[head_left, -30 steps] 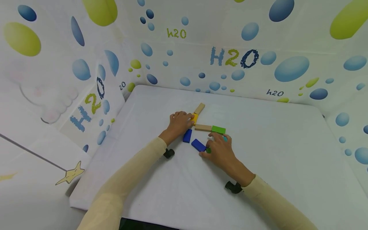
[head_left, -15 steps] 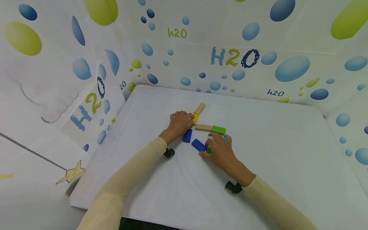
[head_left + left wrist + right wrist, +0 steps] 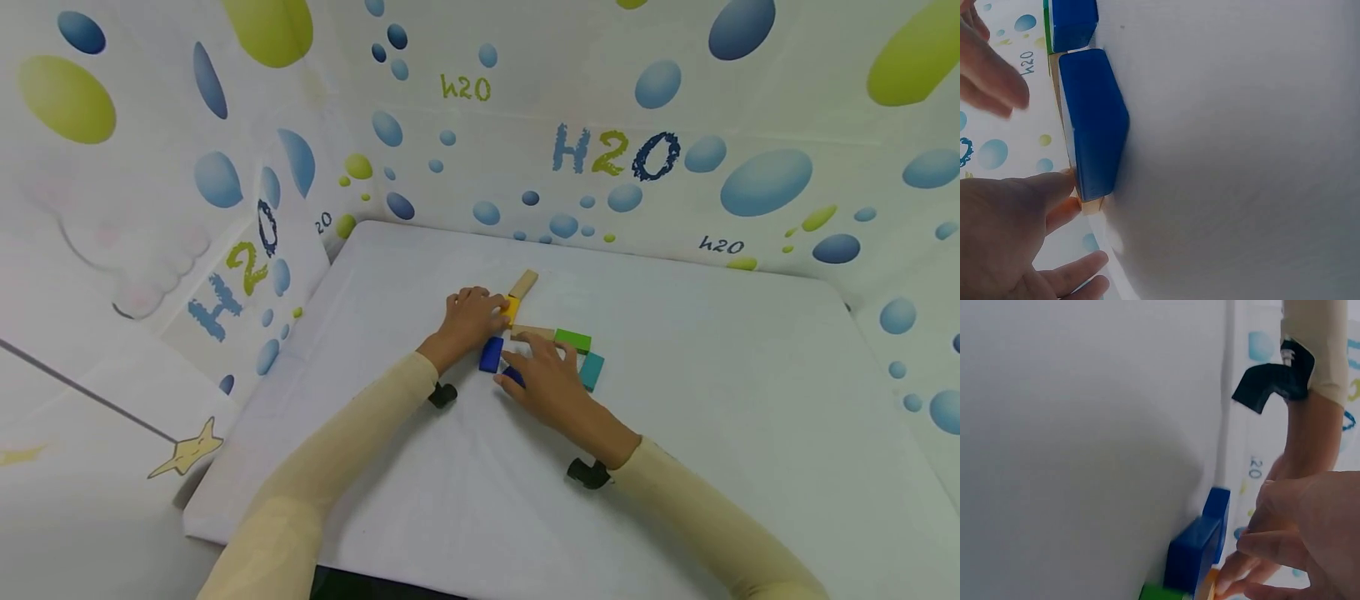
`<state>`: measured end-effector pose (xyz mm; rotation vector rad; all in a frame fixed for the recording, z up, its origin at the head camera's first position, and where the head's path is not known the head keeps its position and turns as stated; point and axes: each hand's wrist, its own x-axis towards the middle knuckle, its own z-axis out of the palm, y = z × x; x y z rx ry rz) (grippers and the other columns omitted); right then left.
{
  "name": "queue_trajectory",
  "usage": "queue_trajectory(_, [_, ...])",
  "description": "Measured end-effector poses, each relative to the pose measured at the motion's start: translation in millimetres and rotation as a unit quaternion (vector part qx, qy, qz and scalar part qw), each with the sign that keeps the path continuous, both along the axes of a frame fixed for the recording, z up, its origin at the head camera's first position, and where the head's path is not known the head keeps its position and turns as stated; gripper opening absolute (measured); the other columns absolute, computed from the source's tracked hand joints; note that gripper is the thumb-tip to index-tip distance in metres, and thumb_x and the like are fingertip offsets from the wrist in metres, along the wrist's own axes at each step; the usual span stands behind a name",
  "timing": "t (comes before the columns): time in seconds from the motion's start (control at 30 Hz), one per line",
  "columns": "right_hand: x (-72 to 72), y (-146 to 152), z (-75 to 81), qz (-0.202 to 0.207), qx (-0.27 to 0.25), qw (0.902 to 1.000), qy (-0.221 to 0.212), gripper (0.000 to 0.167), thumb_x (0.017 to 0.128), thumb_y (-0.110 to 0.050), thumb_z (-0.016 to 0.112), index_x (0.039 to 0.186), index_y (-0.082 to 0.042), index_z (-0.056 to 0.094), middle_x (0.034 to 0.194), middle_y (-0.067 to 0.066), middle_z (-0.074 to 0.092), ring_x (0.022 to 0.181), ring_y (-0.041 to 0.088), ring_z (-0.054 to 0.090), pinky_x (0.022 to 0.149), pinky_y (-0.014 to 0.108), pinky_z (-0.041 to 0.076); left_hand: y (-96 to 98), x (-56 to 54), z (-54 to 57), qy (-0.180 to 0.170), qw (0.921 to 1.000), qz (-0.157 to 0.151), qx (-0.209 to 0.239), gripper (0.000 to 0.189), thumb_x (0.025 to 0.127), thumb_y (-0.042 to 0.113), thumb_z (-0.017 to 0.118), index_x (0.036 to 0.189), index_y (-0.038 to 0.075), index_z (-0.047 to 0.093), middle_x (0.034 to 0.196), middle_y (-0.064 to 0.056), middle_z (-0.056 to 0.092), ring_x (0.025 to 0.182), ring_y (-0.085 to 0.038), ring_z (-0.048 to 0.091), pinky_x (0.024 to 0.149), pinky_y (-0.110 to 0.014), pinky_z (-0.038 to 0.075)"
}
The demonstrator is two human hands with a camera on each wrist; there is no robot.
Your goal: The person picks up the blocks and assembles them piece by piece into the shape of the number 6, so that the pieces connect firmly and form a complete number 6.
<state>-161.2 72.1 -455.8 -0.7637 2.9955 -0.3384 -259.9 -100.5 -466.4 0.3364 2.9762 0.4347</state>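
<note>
My left hand [image 3: 471, 321] pinches a yellow block [image 3: 512, 310] between thumb and fingers. A blue block [image 3: 491, 355] lies just below that hand. My right hand [image 3: 551, 379], fingers spread and bent, hovers over a second blue block [image 3: 514, 377], which it partly covers. In the right wrist view its fingers stand apart from the blue blocks. A wooden block [image 3: 542, 332] lies behind the right fingers, joined end to end with a light green block [image 3: 573, 340]. A teal block [image 3: 592, 372] follows on the right. A darker green block [image 3: 1163, 592] shows only in the right wrist view.
Another wooden block [image 3: 527, 283] extends from the yellow one toward the back. Everything lies on a white-covered table [image 3: 712, 392]. A wall sheet [image 3: 510, 142] with printed bubbles rises behind it. Dark wrist mounts [image 3: 588, 473] hang beneath the forearms.
My right hand has moved left, from beside the dark green block to over the second blue block. The teal block is now uncovered. The left hand stays at the yellow block.
</note>
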Motion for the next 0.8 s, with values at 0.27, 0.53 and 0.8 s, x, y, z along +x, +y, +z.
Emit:
queue_trajectory(0.27, [-0.5,-18.4,1.0,0.008,0.052,0.9985,-0.016,0.059,0.106,-0.059,0.052,0.152,-0.022,0.059,0.171,0.016,0.028,0.156,0.036,0.031,0.118,0.068,0.023,2.7,-0.2,0.7,-0.001,1.0000,-0.001,0.002,0.043,0.109,0.044,0.057,0.147,0.025,0.061,0.156,-0.014,0.052,0.147,-0.038,0.041,0.119,-0.061,0.030])
queue_trajectory(0.53, [-9.6,-16.3,0.6,-0.018,0.052,0.9973,-0.050,0.063,0.106,-0.062,0.050,0.156,-0.023,0.054,0.175,0.014,0.023,0.159,0.034,0.026,0.120,0.074,0.020,2.2,-2.1,-2.3,0.003,1.0000,-0.003,-0.008,0.044,0.109,0.046,0.055,0.148,0.026,0.060,0.156,-0.015,0.052,0.146,-0.039,0.042,0.118,-0.062,0.031])
queue_trajectory(0.8, [-16.7,-12.6,0.8,-0.016,0.042,0.9975,-0.054,0.060,0.107,-0.060,0.051,0.156,-0.025,0.054,0.174,0.015,0.023,0.158,0.038,0.027,0.120,0.074,0.020,0.8,-2.4,-3.9,0.009,0.9999,0.001,-0.011,0.044,0.109,0.046,0.056,0.149,0.026,0.061,0.155,-0.014,0.054,0.145,-0.040,0.044,0.117,-0.062,0.033])
